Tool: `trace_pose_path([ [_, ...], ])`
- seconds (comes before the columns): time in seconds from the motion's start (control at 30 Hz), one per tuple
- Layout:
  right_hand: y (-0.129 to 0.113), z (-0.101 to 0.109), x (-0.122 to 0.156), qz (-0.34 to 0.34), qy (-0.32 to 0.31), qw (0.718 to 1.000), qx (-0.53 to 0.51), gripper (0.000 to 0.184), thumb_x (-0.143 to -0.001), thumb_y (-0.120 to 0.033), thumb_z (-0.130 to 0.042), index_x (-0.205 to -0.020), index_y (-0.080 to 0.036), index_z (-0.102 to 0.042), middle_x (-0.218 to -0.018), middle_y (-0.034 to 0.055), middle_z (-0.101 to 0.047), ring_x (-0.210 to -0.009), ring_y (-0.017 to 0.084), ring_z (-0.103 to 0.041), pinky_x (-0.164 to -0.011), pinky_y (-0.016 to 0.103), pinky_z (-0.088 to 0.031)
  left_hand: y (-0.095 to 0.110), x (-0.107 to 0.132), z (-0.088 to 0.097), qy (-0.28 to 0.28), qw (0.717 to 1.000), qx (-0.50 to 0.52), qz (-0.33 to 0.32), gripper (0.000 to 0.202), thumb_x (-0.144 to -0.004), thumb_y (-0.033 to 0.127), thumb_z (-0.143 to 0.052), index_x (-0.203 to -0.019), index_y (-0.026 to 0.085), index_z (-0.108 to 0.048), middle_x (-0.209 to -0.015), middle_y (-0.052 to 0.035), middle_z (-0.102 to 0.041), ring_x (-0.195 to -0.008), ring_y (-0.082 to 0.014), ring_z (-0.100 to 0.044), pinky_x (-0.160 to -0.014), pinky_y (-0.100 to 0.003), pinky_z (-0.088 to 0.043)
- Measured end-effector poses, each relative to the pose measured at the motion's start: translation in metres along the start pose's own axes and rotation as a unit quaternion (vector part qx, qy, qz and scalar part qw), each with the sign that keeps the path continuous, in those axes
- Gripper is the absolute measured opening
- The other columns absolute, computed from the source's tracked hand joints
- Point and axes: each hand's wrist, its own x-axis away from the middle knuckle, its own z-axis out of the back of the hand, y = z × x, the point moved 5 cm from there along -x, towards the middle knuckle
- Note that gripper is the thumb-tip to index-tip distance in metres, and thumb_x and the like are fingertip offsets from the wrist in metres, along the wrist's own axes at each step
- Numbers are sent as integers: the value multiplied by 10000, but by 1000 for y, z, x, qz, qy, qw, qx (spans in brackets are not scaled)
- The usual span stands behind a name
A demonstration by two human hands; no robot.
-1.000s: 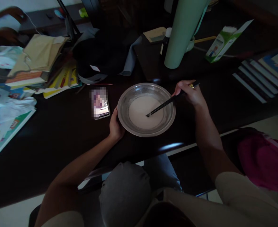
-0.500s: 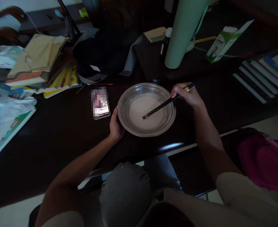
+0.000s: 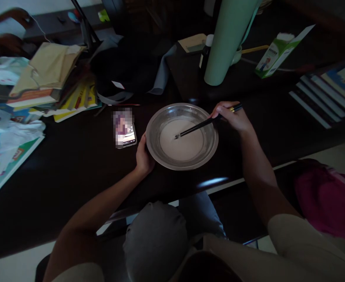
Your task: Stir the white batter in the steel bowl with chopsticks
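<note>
A shallow metal bowl (image 3: pixel 151 147) stands on the dark table, holding a pale, milky liquid (image 3: pixel 186 147). My left hand (image 3: pixel 144 158) grips the bowl's left side, its fingers partly hidden beneath the rim. Black chopsticks (image 3: pixel 197 126) with gold bands are pinched in my right hand (image 3: pixel 231 115) at the bowl's right edge. Their tips lie together at the liquid, left of the bowl's middle. Just left of the bowl is a phone (image 3: pixel 129 137) with a lit, partly blurred screen.
Behind the bowl rise a tall green flask (image 3: pixel 229 43) and a dark bottle with a white cap (image 3: pixel 206 53). A black bag (image 3: pixel 128 66) and piled papers (image 3: pixel 46 66) fill the back left. Books (image 3: pixel 322 98) and a green-white box (image 3: pixel 273 55) are at right.
The chopstick tips have swung left and slightly away from me within the liquid. My right hand tilted a little; my left hand and the bowl stayed in place.
</note>
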Motion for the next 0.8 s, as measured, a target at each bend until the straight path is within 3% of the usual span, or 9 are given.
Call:
trace_pose_path([
  [0.13, 0, 10, 0, 27, 62, 998, -17, 475, -802, -630, -691, -548, -229, -680, -549, 19, -630, -559, 161, -638, -561, 324, -512, 1, 1, -1, 5, 1000, -2, -4, 263, -901, 432, -609, -1023, 252, -757, -1088, -10, -782, -1185, -250, -672, -1060, -381, -513],
  [0.27, 4, -1, 0, 6, -31, 999, -2, 440, -824, -610, -681, -615, -226, -731, -610, 27, -679, -589, 152, -649, -564, 307, -492, 0, 0, 2, 13, 1000, -7, -3, 268, -890, 439, -624, -1026, 247, -754, -1086, -11, -782, -1190, -248, -669, -1071, -378, -502],
  [0.33, 6, -3, 0, 7, -42, 999, 8, 410, -825, -601, -687, -666, -228, -751, -663, 24, -704, -596, 138, -642, -575, 299, -490, 0, 0, 2, 11, 1000, -6, -2, 274, -889, 442, -625, -1035, 246, -751, -1105, -15, -778, -1204, -251, -663, -1080, -383, -496],
  [0.5, 4, 10, -1, 23, 50, 998, -15, 443, -823, -599, -689, -575, -232, -695, -572, 15, -639, -564, 152, -641, -554, 314, -492, 0, 0, 1, -2, 1000, -5, -3, 288, -894, 454, -616, -1058, 257, -747, -1123, -14, -774, -1220, -264, -659, -1096, -406, -493],
  [0.67, 3, -3, 1, 0, -41, 999, -2, 421, -823, -597, -690, -637, -222, -736, -645, 23, -709, -626, 146, -666, -555, 282, -480, -1, -1, 3, 8, 1000, -4, -7, 282, -879, 455, -637, -1040, 253, -748, -1120, -8, -776, -1203, -255, -666, -1090, -389, -504],
  [0.8, 3, 5, -1, 14, 25, 1000, -5, 403, -821, -583, -700, -625, -233, -728, -623, 14, -692, -605, 146, -654, -590, 304, -504, -2, -1, 2, 0, 1000, 0, -2, 289, -885, 460, -628, -1053, 251, -738, -1112, -12, -774, -1207, -254, -666, -1083, -388, -504],
])
